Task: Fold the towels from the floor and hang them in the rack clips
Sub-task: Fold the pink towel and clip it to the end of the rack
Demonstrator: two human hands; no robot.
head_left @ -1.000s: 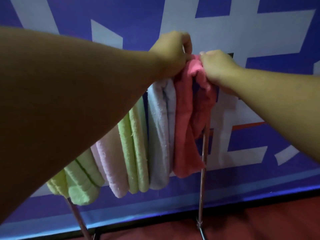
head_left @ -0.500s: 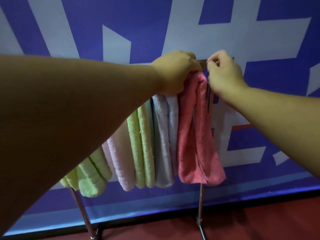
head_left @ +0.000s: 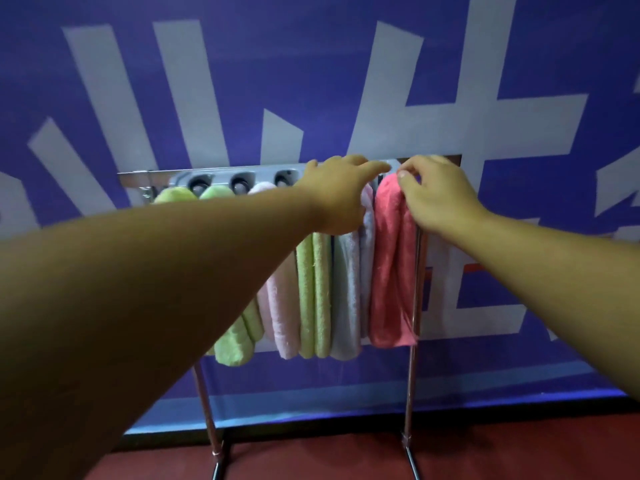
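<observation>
The coral towel (head_left: 391,258) hangs folded from the far right end of the rack (head_left: 414,306), just inside the right upright. The right hand (head_left: 436,192) forms the grip: thumb and curled fingers pinch the top fold of the coral towel at the level of the clip bar (head_left: 221,178). The clip under this grip is hidden by the hand and cloth, so whether the towel is seated in it cannot be determined.

Immediately left of the grip, the left hand (head_left: 337,195) reaches over the rack top with fingers extended and relaxed, the fingertips lying at the clip bar just beside the coral towel. It grasps nothing.

Further left of the grip, below the left hand, a pale blue towel (head_left: 349,296) hangs touching the coral towel. Beyond it hang a green towel (head_left: 313,296), a pale pink towel (head_left: 282,306) and another green towel (head_left: 235,344), partly covered by the left forearm. The rounded tops of two green folds and the pink fold show under the grey clips at the left part of the bar.

Below the grip, the rack's two chrome legs stand on a red floor (head_left: 311,462). Behind the rack is a blue wall banner (head_left: 277,64) with large white strokes.
</observation>
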